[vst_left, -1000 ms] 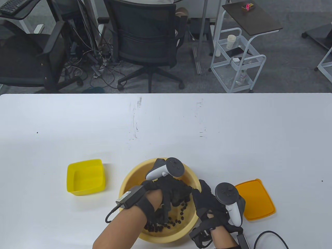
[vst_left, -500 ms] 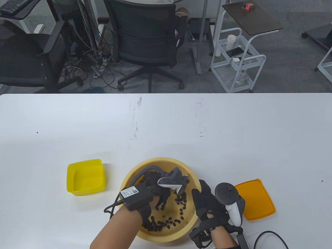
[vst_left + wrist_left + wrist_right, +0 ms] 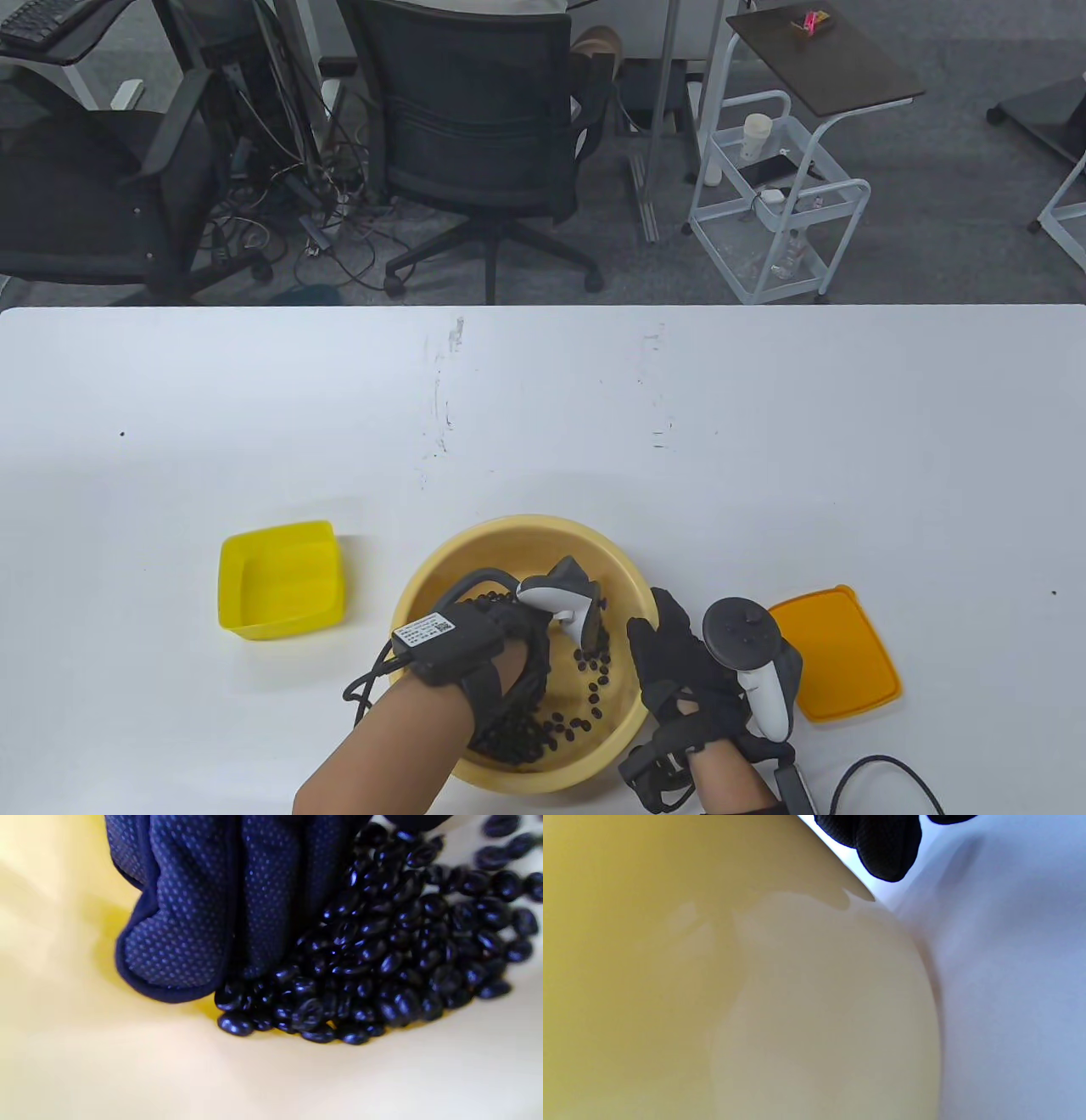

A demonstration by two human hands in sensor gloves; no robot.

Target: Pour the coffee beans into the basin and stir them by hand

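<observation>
The white table (image 3: 764, 407) carries everything, and the round pale-yellow basin (image 3: 441, 577) sits near its front edge; take the basin as the landmark. Inside it lie dark coffee beans (image 3: 543, 730), heaped at the near side of the floor with a loose string running up along the right inner wall; the wrist view shows the heap (image 3: 394, 955) lying against the gloved fingers (image 3: 182, 942). The left hand (image 3: 509, 645) reaches down into the basin, its fingers held together and fairly straight, pressed into the beans without gripping any. The right hand (image 3: 679, 662) rests against the basin's right outer rim, fingers laid along the wall; whether they clasp the rim I cannot tell. To the right of the basin lies a flat orange lid (image 3: 836, 654), its long axis running away from the front edge. To the left of the basin stands a small yellow square container (image 3: 284, 577), upright, mouth up, with nothing visible inside.
</observation>
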